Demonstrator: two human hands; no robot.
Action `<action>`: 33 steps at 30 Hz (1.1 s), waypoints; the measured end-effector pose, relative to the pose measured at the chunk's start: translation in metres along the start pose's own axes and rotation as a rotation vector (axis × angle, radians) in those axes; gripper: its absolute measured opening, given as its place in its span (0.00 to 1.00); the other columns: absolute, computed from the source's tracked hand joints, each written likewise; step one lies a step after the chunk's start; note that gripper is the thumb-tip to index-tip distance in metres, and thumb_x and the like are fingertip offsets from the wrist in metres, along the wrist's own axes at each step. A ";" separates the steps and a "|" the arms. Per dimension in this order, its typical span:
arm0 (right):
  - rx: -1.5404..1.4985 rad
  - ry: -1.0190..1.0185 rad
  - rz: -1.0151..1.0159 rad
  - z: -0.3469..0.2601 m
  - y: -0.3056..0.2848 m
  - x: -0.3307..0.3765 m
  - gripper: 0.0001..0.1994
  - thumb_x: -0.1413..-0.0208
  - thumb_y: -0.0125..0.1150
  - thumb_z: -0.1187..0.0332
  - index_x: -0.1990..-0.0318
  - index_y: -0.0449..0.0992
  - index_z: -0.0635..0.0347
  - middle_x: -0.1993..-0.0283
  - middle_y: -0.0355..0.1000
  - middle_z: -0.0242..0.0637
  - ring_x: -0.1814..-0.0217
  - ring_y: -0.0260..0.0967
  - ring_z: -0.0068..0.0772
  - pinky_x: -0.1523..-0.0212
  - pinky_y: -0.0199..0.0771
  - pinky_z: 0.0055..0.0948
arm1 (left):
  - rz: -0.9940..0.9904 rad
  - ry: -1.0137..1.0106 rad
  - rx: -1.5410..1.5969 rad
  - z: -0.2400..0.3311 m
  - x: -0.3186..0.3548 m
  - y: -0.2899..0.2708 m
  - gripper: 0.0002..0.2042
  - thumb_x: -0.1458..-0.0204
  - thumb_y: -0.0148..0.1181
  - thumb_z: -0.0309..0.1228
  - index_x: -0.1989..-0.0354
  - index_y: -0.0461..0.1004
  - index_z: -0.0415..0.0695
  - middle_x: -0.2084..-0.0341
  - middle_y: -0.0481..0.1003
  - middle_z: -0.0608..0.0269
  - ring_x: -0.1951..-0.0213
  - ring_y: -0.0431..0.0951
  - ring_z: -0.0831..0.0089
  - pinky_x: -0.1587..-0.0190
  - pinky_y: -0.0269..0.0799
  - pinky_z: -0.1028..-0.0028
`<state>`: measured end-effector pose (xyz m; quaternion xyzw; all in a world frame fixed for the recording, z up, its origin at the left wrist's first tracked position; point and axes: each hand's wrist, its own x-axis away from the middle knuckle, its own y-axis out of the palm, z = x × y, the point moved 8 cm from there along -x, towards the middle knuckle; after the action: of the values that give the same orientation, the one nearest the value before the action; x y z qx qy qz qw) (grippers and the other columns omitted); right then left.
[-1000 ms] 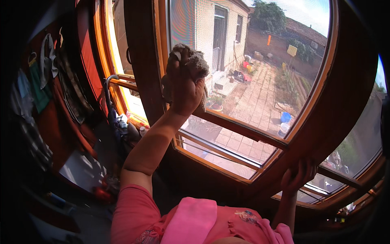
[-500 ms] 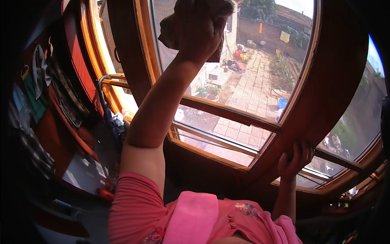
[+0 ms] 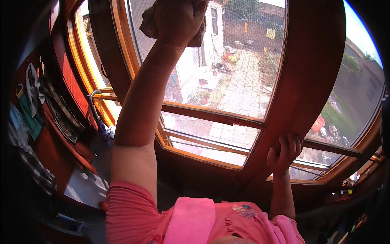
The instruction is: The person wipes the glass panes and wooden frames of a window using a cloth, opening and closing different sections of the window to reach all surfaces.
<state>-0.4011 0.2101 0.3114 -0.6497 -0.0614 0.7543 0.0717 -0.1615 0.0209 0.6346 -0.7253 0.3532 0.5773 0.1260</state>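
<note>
Head view: a grey-brown cloth (image 3: 149, 25) is held up in the left hand (image 3: 178, 20) at the upper edge, in front of the upper left part of the window screen (image 3: 227, 81). The fingers are closed around it and partly cut off by the edge; whether the screen is touched by the cloth cannot be told. The right hand (image 3: 285, 153) is placed lower, its bent fingers laid against the dark wooden post (image 3: 302, 89) between two windows — whether the wood is gripped or only leaned on cannot be told, and nothing else is seen in that hand.

Containers are seen mainly outdoors, through the glazing. Leafy plants with reddish spots are held in a pot (image 3: 202, 97) near the foot of the pale house wall (image 3: 211, 44). Beside the paved path (image 3: 245, 77), small red and yellow items (image 3: 230, 57) are grouped — too small to be told as containers or not. Behind the right-hand pane a rounded red object (image 3: 318, 124) is seen, possibly a bucket; its contents are not shown.

Indoors, at the left, a grey cloth piece (image 3: 33, 87), a green one (image 3: 30, 116) and a checked garment (image 3: 38, 166) are hung. Near them a curved-handled umbrella (image 3: 95, 105) is stood by the window frame. A pink shirt (image 3: 136, 211) is worn by the person.
</note>
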 end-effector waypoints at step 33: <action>-0.187 1.821 -1.826 -0.047 -0.213 0.598 0.04 0.43 0.60 0.73 0.62 0.77 0.62 0.67 0.77 0.43 0.63 0.76 0.43 0.57 0.77 0.37 | -0.461 0.544 0.167 0.162 0.146 -0.036 0.17 0.42 0.61 0.46 0.44 0.78 0.65 0.41 0.71 0.74 0.36 0.69 0.69 0.39 0.68 0.59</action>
<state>-0.4360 0.5315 -0.2367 -0.6524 -0.4620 -0.2861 0.5283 -0.2468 0.0891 0.4424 -0.9001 0.2468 0.2891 0.2130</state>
